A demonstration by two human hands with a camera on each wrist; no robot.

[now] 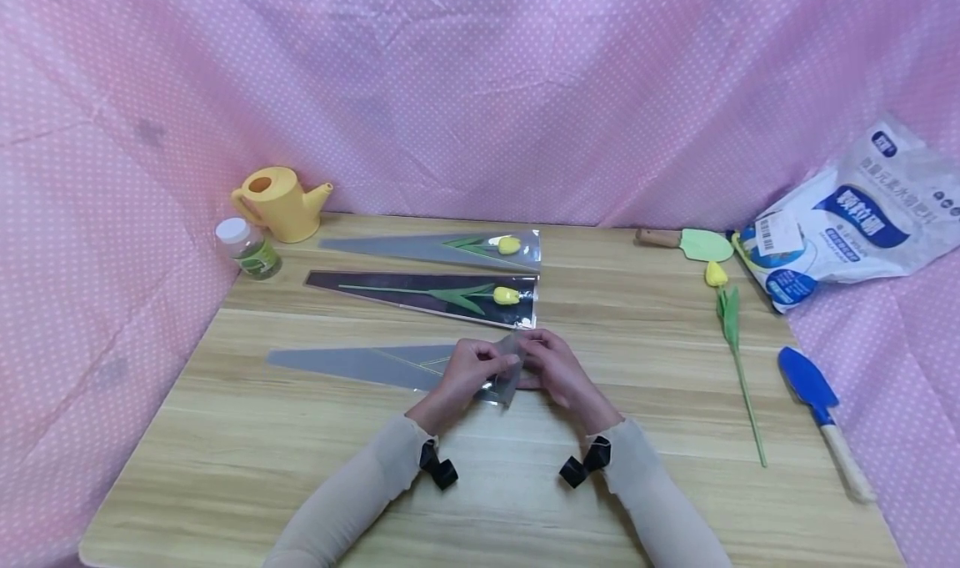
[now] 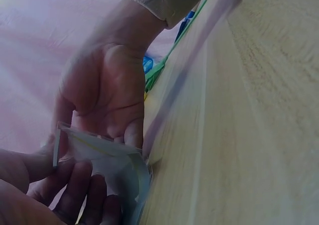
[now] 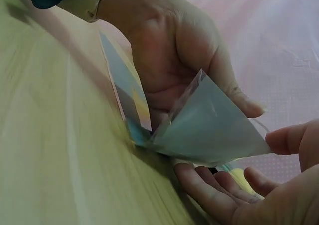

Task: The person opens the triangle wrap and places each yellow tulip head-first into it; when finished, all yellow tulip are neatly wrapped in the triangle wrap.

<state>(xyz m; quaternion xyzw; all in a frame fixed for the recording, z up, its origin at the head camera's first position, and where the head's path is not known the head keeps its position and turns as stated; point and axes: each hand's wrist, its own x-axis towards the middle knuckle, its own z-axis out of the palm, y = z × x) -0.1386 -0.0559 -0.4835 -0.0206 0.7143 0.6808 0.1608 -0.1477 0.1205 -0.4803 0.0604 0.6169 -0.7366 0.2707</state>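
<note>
A grey, tapered flower sleeve with thin gold lines lies along the front of the table, its wide end raised between both hands. My left hand holds one side of this end, thumb over the film and fingers bent behind it. Opposite it, my right hand pinches the other edge between thumb and finger. In the right wrist view the wide end of the sleeve spreads into a triangular mouth. Beyond lie a black sleeve and another grey sleeve, each with a yellow tulip in it.
A loose yellow tulip lies right, near a blue trowel. Behind are a green trowel and a white fertilizer bag. At back left stand a yellow watering can and a white-capped jar. Pink cloth surrounds the table.
</note>
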